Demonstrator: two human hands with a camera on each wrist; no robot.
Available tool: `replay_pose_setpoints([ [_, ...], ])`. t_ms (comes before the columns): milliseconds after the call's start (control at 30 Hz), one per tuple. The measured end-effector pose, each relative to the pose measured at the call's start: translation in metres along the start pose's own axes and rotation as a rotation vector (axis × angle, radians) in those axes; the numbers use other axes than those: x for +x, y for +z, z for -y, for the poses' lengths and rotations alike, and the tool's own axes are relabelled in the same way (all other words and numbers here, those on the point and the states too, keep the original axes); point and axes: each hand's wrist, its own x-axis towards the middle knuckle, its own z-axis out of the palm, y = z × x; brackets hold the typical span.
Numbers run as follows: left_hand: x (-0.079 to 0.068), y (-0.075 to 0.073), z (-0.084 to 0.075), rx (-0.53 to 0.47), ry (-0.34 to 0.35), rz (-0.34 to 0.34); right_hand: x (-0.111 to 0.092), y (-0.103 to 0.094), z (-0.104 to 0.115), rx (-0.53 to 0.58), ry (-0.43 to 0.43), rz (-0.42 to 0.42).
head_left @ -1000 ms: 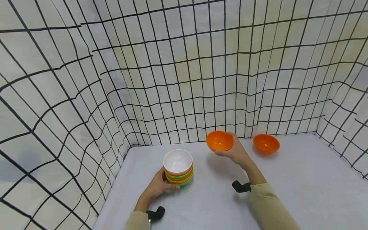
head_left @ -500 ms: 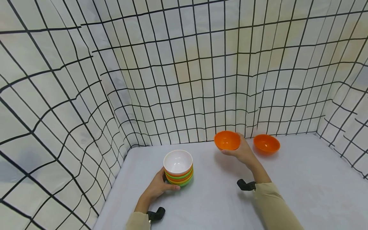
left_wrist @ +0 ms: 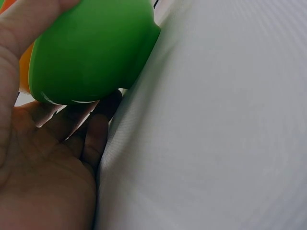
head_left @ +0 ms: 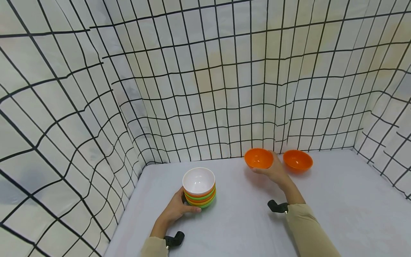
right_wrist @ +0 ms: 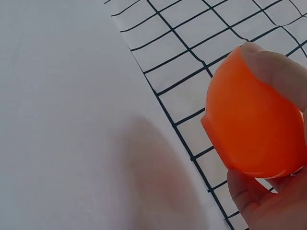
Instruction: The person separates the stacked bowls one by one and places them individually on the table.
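A stack of bowls (head_left: 199, 200) in green, yellow and orange, topped by a white bowl (head_left: 198, 181), stands on the white table (head_left: 231, 228). My left hand (head_left: 176, 206) curls round the stack's left side, thumb across its front. In the left wrist view the lowest, green bowl (left_wrist: 96, 52) sits between thumb and fingers. My right hand (head_left: 277, 170) holds an orange bowl (head_left: 258, 159) upright by its right side, above the table. From below, the right wrist view shows the orange bowl's underside (right_wrist: 254, 120), with its shadow on the cloth.
A second orange bowl (head_left: 297, 161) stands on the table just right of my right hand. White walls with a black grid (head_left: 205, 89) close off the back and both sides of the table.
My right hand has moved to the right with the orange bowl, then slightly down, coming closer to the other orange bowl. The left hand and the stack have stayed still.
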Motion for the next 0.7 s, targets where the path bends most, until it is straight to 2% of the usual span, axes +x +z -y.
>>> replay_pose_setpoints([
  [400,0.001,0.001,0.002,0.009,-0.003,-0.014,0.004,-0.006,-0.016,-0.050,0.116,0.000],
  [700,0.001,0.001,0.002,-0.011,-0.023,-0.016,0.006,-0.009,-0.027,-0.092,0.164,0.023],
])
